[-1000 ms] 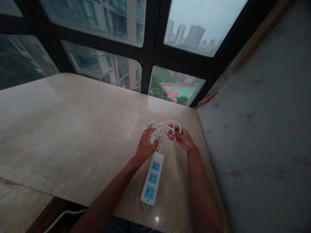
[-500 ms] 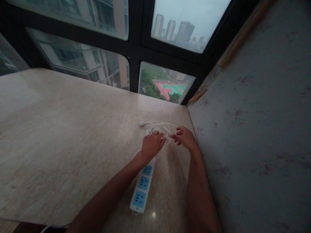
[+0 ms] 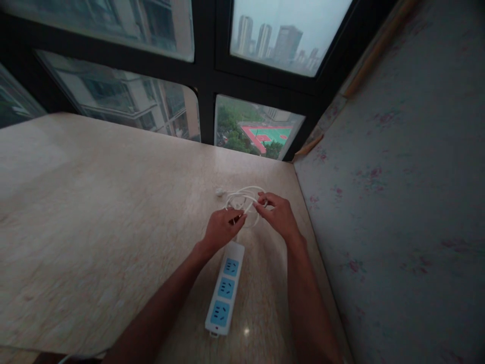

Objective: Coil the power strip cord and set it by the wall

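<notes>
A white power strip [image 3: 226, 288] with three blue sockets lies on the beige stone table [image 3: 94, 212], pointing away from me. Its white cable [image 3: 242, 197] is gathered in loose loops just beyond the strip, with the plug end [image 3: 219, 191] lying at the left of the loops. My left hand [image 3: 220, 227] is closed in a pinch on the cable near the strip's far end. My right hand [image 3: 276, 215] has its fingers curled round the loops on their right side. Both hands meet over the coil.
A pale floral wall [image 3: 397, 202] rises right beside the table's right edge. Dark-framed windows [image 3: 206, 86] stand along the far edge of the table. The table's near edge [image 3: 56, 351] shows at lower left.
The hands have stayed on the coiled cable, shifting their grip on the loops. The view swung left, then settled, and the strip's far end shows again past my left wrist.
</notes>
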{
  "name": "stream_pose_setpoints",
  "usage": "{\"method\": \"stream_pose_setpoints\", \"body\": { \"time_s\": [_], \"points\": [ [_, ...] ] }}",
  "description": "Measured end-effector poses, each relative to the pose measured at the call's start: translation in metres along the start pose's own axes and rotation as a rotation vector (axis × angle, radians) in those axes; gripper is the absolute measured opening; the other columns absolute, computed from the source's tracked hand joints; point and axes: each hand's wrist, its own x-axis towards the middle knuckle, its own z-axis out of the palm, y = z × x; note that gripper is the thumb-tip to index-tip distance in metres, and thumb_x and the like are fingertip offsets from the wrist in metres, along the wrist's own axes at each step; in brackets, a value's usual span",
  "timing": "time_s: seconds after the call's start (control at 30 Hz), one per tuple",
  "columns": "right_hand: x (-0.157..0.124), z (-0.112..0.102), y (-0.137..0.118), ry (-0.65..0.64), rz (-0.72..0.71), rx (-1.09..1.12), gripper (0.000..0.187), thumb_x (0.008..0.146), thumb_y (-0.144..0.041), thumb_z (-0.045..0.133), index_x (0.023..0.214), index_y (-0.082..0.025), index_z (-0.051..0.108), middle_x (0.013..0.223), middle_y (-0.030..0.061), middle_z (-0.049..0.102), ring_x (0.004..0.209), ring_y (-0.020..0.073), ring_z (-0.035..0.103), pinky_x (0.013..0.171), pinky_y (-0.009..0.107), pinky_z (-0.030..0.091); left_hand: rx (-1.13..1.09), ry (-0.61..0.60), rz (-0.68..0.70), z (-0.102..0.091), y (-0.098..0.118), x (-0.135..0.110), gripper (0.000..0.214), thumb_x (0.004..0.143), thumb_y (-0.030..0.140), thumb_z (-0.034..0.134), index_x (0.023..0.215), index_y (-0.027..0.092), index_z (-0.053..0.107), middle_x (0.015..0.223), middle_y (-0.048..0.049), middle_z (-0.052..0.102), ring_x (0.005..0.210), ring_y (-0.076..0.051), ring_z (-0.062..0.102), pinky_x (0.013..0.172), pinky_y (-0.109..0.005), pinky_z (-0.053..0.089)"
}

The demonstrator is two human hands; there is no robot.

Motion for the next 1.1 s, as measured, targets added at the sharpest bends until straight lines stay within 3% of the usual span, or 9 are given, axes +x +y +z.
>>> {"method": "stream_pose_setpoints", "body": {
  "time_s": [0.07, 0.17, 0.33, 0.47, 0.67, 0.8, 0.9, 1.0, 1.1],
  "points": [
    [0.001, 0.004, 0.001, 0.044, 0.000, -0.003, 0.011, 0.081, -0.027, 0.059, 0.072, -0.022, 0.059, 0.078, 0.0040, 0.066, 0.101, 0.0234, 0.065, 0.082, 0.033, 0.052, -0.066, -0.015, -0.002, -0.011, -0.006, -0.006, 0.021, 0.085, 0.031, 0.056, 0.078, 0.016, 0.069, 0.066, -0.0023, 0.065, 0.059, -0.011, 0.055, 0.060, -0.023, 0.040],
    [0.002, 0.012, 0.007, 0.107, 0.042, 0.056, 0.011, 0.080, -0.027, 0.059, 0.070, -0.022, 0.060, 0.082, 0.0051, 0.067, 0.100, 0.0239, 0.066, 0.072, 0.030, 0.054, -0.173, -0.169, -0.063, -0.031, -0.018, -0.014, 0.016, 0.080, 0.027, 0.058, 0.070, 0.015, 0.062, 0.058, 0.0027, 0.055, 0.052, -0.008, 0.046, 0.054, -0.020, 0.035],
    [0.002, 0.025, 0.010, 0.121, 0.135, 0.141, 0.011, 0.077, -0.030, 0.062, 0.074, -0.019, 0.063, 0.102, 0.0082, 0.069, 0.060, 0.0139, 0.062, 0.055, 0.027, 0.052, -0.301, -0.382, -0.180, -0.055, -0.037, -0.023, 0.029, 0.082, 0.037, 0.056, 0.064, 0.015, 0.058, 0.057, 0.0041, 0.046, 0.052, -0.007, 0.041, 0.051, -0.019, 0.029],
    [0.002, 0.030, -0.002, 0.095, 0.127, 0.156, 0.014, 0.078, -0.032, 0.062, 0.076, -0.019, 0.065, 0.094, 0.0062, 0.071, 0.056, 0.0117, 0.058, 0.053, 0.025, 0.049, -0.243, -0.317, -0.290, -0.057, -0.036, -0.023, 0.051, 0.085, 0.050, 0.052, 0.049, 0.015, 0.046, 0.050, 0.0046, 0.034, 0.048, -0.007, 0.033, 0.047, -0.021, 0.021],
    [-0.001, 0.034, -0.017, 0.037, 0.061, 0.085, 0.015, 0.080, -0.033, 0.061, 0.076, -0.020, 0.066, 0.087, 0.0047, 0.071, 0.056, 0.0122, 0.056, 0.055, 0.025, 0.046, -0.295, -0.078, -0.335, -0.050, -0.020, -0.020, 0.038, 0.082, 0.052, 0.058, 0.075, 0.015, 0.065, 0.065, 0.0006, 0.060, 0.058, -0.010, 0.050, 0.053, -0.021, 0.035],
    [-0.002, 0.038, -0.028, 0.015, 0.002, 0.044, 0.014, 0.081, -0.031, 0.060, 0.076, -0.020, 0.066, 0.083, 0.0038, 0.070, 0.056, 0.0120, 0.055, 0.058, 0.025, 0.046, -0.287, 0.056, -0.345, -0.042, -0.016, -0.021, 0.033, 0.079, 0.048, 0.063, 0.077, 0.015, 0.067, 0.068, -0.0011, 0.063, 0.057, -0.011, 0.052, 0.054, -0.021, 0.039],
    [-0.002, 0.040, -0.031, 0.031, -0.011, 0.002, 0.014, 0.081, -0.032, 0.059, 0.075, -0.020, 0.066, 0.079, 0.0035, 0.069, 0.056, 0.0123, 0.054, 0.060, 0.026, 0.046, -0.305, 0.077, -0.309, -0.041, -0.017, -0.022, 0.029, 0.080, 0.043, 0.062, 0.074, 0.015, 0.068, 0.068, -0.0021, 0.065, 0.059, -0.011, 0.054, 0.056, -0.022, 0.041],
    [-0.001, 0.043, -0.027, 0.130, 0.026, -0.046, 0.015, 0.080, -0.031, 0.058, 0.074, -0.020, 0.065, 0.075, 0.0030, 0.068, 0.055, 0.0125, 0.055, 0.059, 0.026, 0.045, -0.429, -0.036, -0.249, -0.050, -0.019, -0.022, 0.026, 0.079, 0.039, 0.064, 0.070, 0.015, 0.068, 0.067, -0.0018, 0.062, 0.059, -0.010, 0.052, 0.055, -0.021, 0.039],
    [0.000, 0.045, -0.015, 0.249, 0.099, -0.083, 0.015, 0.080, -0.029, 0.057, 0.072, -0.019, 0.065, 0.070, 0.0026, 0.067, 0.056, 0.0136, 0.057, 0.061, 0.026, 0.046, -0.597, -0.314, -0.203, -0.064, -0.022, -0.024, 0.025, 0.077, 0.038, 0.068, 0.070, 0.014, 0.068, 0.065, -0.0001, 0.057, 0.057, -0.008, 0.048, 0.052, -0.020, 0.036]
  ]
}}
